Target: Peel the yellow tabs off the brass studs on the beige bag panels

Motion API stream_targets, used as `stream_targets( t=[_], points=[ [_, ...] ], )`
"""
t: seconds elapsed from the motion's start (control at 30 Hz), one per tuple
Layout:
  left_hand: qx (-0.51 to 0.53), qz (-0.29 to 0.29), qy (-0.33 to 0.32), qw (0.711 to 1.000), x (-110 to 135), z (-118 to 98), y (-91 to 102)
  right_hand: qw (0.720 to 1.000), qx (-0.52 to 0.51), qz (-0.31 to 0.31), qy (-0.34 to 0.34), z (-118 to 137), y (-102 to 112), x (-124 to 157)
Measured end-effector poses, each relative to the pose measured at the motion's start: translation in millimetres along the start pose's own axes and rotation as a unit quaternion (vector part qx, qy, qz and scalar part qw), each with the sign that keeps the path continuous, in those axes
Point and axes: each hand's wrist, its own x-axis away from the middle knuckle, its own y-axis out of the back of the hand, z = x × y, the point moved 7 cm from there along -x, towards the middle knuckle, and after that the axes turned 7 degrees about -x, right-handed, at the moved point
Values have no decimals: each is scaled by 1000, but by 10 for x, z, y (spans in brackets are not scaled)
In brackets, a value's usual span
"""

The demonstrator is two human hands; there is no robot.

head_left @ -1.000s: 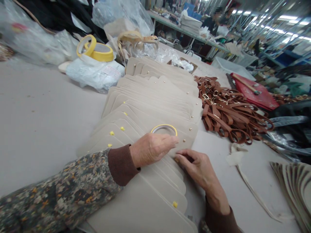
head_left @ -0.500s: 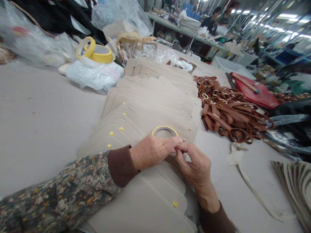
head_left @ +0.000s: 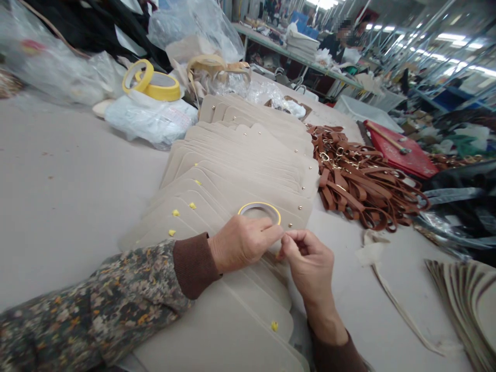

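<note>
My left hand (head_left: 248, 243) is closed around the near side of a roll of yellow tape (head_left: 259, 205); only the roll's far rim shows past the knuckles. My right hand (head_left: 310, 263) has thumb and forefinger pinched together close to the left fingertips. What that pinch holds is too small to make out. Both hands are over a long row of overlapping beige panels (head_left: 240, 165) with rounded corners. Small yellow bits (head_left: 192, 205) stick to several panels on the left, and small metal studs (head_left: 299, 207) line the right edges.
Two more yellow tape rolls (head_left: 165, 87) rest on a white plastic bag (head_left: 151, 121) at the back left. Brown straps with gold clasps (head_left: 360, 181) are heaped on the right, near a red board (head_left: 403, 150). Another fanned beige stack (head_left: 461, 294) lies at far right.
My fingertips have drawn slightly apart, with the left thumb lower and the right hand turned a little. More of the tape roll's rim shows now. The view has shifted slightly.
</note>
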Motion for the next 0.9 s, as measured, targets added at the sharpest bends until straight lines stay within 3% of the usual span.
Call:
stream_targets(
  t=[0.1,0.23,0.37,0.53,0.7,0.9],
  points=[
    [-1,-6,3,1000,10,-6,-7,992,-80,-39,-87,-233,141,-101],
    [-44,104,16,994,24,53,-221,985,-99,-41,-133,-452,270,-206],
    [-51,201,27,978,50,87,-406,990,-70,-18,-122,-485,241,-233],
    [-45,214,38,975,54,72,-435,996,39,-10,-75,-400,164,-248],
    [-45,242,46,968,51,86,-440,984,177,-21,-17,-350,147,-304],
    [-43,268,62,961,82,107,-478,989,120,-56,-71,-455,268,-219]
  ],
)
